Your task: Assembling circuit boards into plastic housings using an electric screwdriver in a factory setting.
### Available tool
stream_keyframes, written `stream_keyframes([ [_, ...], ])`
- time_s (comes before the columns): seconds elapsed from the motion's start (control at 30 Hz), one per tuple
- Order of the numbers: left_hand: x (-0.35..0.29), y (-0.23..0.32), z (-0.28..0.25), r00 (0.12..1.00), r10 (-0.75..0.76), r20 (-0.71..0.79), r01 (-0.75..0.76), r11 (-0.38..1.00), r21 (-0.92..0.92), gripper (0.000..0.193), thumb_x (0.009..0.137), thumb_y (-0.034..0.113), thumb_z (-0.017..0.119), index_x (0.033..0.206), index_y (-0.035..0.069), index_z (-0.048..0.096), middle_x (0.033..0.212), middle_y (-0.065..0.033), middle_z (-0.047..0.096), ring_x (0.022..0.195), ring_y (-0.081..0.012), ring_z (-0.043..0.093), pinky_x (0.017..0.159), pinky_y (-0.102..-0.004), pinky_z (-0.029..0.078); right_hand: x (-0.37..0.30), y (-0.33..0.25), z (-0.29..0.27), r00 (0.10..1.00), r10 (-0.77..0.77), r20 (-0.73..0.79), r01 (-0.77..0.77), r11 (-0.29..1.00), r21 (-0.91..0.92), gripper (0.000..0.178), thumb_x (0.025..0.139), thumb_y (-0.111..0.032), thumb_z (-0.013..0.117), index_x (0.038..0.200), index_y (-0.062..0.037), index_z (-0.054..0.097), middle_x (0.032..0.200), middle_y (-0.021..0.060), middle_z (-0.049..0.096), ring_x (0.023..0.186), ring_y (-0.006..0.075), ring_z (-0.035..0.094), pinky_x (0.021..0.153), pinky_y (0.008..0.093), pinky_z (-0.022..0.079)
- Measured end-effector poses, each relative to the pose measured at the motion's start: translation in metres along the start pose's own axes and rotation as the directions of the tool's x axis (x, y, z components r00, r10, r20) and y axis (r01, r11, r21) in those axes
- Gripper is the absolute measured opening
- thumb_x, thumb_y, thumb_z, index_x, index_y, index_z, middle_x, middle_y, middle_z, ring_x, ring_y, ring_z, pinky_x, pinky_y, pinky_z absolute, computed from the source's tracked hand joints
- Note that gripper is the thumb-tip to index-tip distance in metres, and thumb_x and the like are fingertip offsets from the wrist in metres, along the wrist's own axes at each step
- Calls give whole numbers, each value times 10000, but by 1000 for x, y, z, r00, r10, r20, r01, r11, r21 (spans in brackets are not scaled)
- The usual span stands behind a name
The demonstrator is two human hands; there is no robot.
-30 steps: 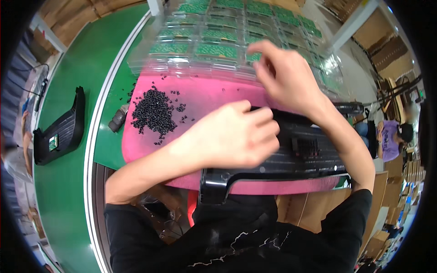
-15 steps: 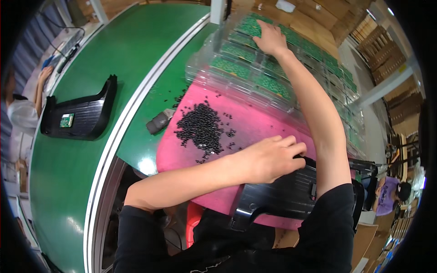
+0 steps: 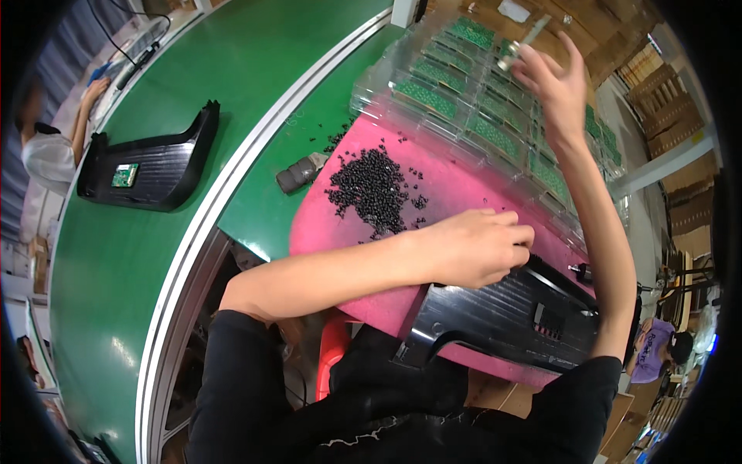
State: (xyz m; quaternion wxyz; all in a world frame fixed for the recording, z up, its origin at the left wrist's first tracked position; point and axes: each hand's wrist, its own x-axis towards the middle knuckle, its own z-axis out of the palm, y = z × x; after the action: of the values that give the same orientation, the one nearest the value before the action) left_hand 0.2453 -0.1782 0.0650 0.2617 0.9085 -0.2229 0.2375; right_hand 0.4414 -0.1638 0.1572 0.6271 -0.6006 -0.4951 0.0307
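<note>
My right hand (image 3: 558, 87) is raised over the clear plastic trays, pinching a small circuit board (image 3: 533, 32) that shows nearly edge-on and blurred. The clear trays (image 3: 386, 108) hold several green boards in compartments. My left hand (image 3: 483, 249) is closed at the far edge of a black plastic housing (image 3: 495, 317), its fingertips curled down and partly hidden. That housing lies tilted at the near right of a pink mat (image 3: 363, 298), with a small square opening in it. A heap of small black screws (image 3: 371, 185) is spread on the mat, left of my left hand.
A dark grey wrapped piece (image 3: 297, 176) lies beside the mat. Beyond a metal rail (image 3: 255, 147), another black housing (image 3: 154, 174) with a green board on it rests on the green surface (image 3: 100, 309). A co-worker's arm (image 3: 83, 120) is at the far left.
My right hand has lifted from the trays and moved right, now with a board in its fingers. My left hand stays at the housing's edge. The whole view has shifted slightly.
</note>
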Motion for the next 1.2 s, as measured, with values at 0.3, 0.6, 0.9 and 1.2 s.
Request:
stream_keyframes([
  [0.3,28,24,-19,949,-246,-195,137,884,-448,826,671,219,889,1362,17,484,1245,-122,611,1158,-221,573,945,-367,492,-163,-102,-100,978,94,187,-118,986,121,894,815,-250,698,1515,7,205,1254,240,572,1111,301,640,951,403,543],
  [0.6,65,59,7,946,-312,-86,232,840,-491,620,731,22,821,1304,-7,584,1172,-53,664,991,-111,610,854,-266,489,-229,-95,-129,995,-15,-94,23,997,80,752,882,-51,619,1513,-21,211,1279,218,556,1177,315,598,1015,442,504],
  [0.9,71,53,29,935,-326,137,353,890,-290,557,754,95,800,1274,36,610,1039,-41,659,905,-120,607,741,-269,515,-291,-63,-190,970,205,-129,-216,973,-81,549,874,-64,729,1373,8,511,1205,137,657,1087,167,633,913,291,514],
  [1.2,58,47,60,916,-190,354,194,981,24,516,731,215,805,1158,25,586,1077,-102,600,916,-289,651,755,-367,547,-308,-40,-209,952,271,145,-173,863,-475,482,653,-109,843,1084,-3,656,1229,117,640,1166,315,568,1004,400,439],
])
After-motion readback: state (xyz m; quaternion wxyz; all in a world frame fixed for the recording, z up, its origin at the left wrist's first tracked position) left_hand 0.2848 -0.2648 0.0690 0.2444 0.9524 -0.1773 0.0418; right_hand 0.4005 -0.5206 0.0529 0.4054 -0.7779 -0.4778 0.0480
